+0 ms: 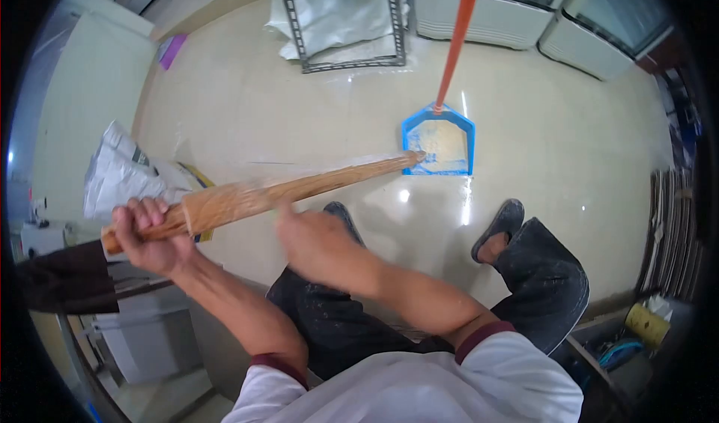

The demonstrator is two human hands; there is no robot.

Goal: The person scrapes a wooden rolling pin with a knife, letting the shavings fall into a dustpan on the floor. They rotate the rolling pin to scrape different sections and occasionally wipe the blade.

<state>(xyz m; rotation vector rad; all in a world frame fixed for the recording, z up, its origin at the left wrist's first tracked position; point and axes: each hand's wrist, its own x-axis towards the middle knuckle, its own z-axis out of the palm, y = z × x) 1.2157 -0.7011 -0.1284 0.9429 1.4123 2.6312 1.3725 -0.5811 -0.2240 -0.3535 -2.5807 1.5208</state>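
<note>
A long wooden piece, thick near one end and tapering to a point, slants up to the right in front of me. My left hand is wrapped round its narrow handle at the lower left. Blurred by motion, my right hand is just below the middle of the wood; its fingers are smeared, and contact is unclear. The wood's tip overlaps the left edge of a blue dustpan on the floor. Pale powder lies inside the dustpan, whose orange handle rises toward the top.
A white sack stands at the left. Clear plastic bags and a dark slotted frame are at the top, beside glass-fronted cabinets. Stacked flat sheets line the right. A bin sits lower left.
</note>
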